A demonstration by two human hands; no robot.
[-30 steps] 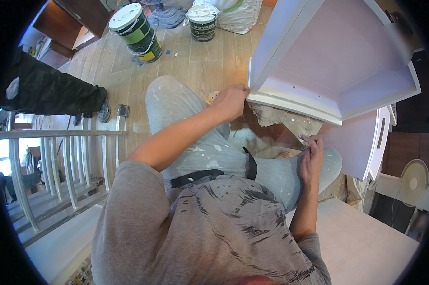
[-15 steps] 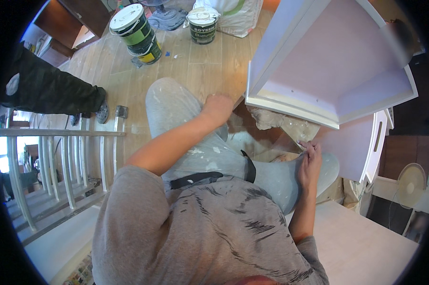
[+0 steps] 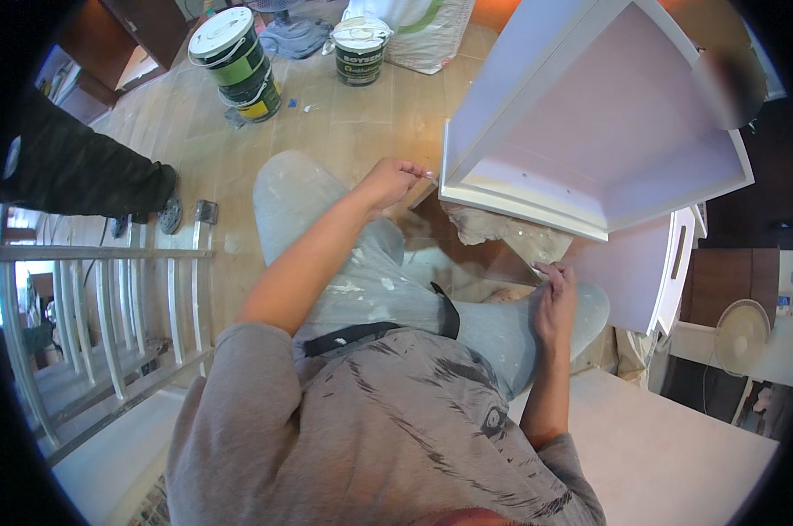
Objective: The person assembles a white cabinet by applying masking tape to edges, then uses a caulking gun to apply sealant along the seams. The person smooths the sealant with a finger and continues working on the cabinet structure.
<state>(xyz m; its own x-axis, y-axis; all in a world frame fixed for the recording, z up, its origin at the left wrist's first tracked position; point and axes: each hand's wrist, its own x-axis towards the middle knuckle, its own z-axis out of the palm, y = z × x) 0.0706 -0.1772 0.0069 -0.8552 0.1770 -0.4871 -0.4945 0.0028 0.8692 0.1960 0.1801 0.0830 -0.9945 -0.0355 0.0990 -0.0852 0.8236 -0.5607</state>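
Observation:
My left hand (image 3: 391, 186) is closed in a pinch beside the left lower corner of a white open-fronted box, like a drawer or cabinet (image 3: 537, 216). What its fingertips hold is too small to make out. My right hand (image 3: 556, 304) has curled fingers near my right knee. Its fingertips meet the pointed corner of a crumpled beige, partly see-through sheet (image 3: 537, 243) under the box; whether they grip it is unclear. My legs (image 3: 348, 280), in pale paint-spotted trousers, are folded around the shaded space below.
Stacked pails (image 3: 236, 66) and a smaller pail (image 3: 360, 53) stand ahead, near a white sack (image 3: 423, 35). To the left are a metal ladder (image 3: 107, 254) and another person's dark-trousered leg (image 3: 98, 162). A pale slotted panel (image 3: 642, 267) and a round fan (image 3: 742, 337) are at right.
My left hand has lifted slightly and turned, with its fingers now stretched toward the box corner. My right hand keeps nearly the same pose. The whole view has shifted a little.

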